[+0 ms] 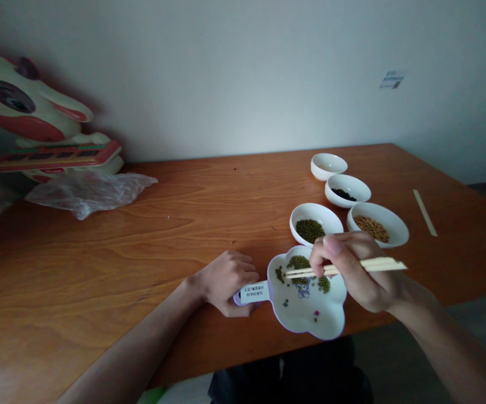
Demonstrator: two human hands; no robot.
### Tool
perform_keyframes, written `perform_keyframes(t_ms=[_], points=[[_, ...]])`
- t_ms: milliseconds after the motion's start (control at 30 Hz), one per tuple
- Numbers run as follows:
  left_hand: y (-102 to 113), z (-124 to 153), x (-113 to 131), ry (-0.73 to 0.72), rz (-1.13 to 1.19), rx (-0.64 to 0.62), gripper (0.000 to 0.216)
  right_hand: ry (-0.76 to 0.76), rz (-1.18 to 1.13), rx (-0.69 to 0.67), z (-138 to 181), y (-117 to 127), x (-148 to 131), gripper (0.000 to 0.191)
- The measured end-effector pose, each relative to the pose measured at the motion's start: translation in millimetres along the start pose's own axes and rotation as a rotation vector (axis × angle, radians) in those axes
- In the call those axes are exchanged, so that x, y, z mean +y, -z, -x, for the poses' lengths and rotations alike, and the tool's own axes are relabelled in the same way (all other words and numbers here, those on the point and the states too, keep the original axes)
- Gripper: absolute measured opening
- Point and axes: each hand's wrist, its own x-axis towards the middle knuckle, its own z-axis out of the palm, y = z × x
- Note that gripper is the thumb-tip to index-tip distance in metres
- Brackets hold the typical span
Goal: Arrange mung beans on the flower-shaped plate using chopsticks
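Observation:
My left hand (231, 283) is closed around the handle of a flower-shaped white dish (306, 314) with a lilac rim and a paper label (255, 292) on its handle. Small green beans (298, 262) lie in clusters in the dish's upper part, beside a printed cartoon figure. In my right hand (356, 269) is a pair of wooden chopsticks (331, 270); their tips reach over the beans at the dish's left side. Whether the tips pinch a bean is too small to tell. Just behind the dish, a white bowl (296, 216) holds more green beans.
Other white bowls stand behind my right hand: one with tan beans (371, 227), one with dark beans (343, 194), and a farther bowl (329, 166). A pale strip (425, 213) lies at right. A plastic bag (91, 191) and a toy keyboard dog (49, 123) sit at left.

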Motion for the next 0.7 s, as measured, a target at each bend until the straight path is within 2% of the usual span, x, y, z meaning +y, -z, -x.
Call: perform_keyframes(t_ms=[133, 333, 467, 700], points=[[-2.8, 1.6, -1.4, 0.008, 0.007, -0.006, 0.022, -0.017, 0.047, 0.071, 2.5, 15.8, -0.3, 0.060], [-4.0, 2.5, -2.5, 0.007, 0.010, 0.004, 0.023, -0.122, 0.136, 0.355, 9.8, 50.2, 2.5, 0.073], [-2.8, 1.6, -2.0, 0.003, 0.012, 0.008, 0.023, -0.230, 0.218, 0.499, 12.5, 60.5, 12.2, 0.077], [-3.2, 1.7, -2.3, 0.011, 0.027, -0.001, 0.023, -0.334, 0.225, 0.446, 9.9, 60.9, 28.8, 0.075]])
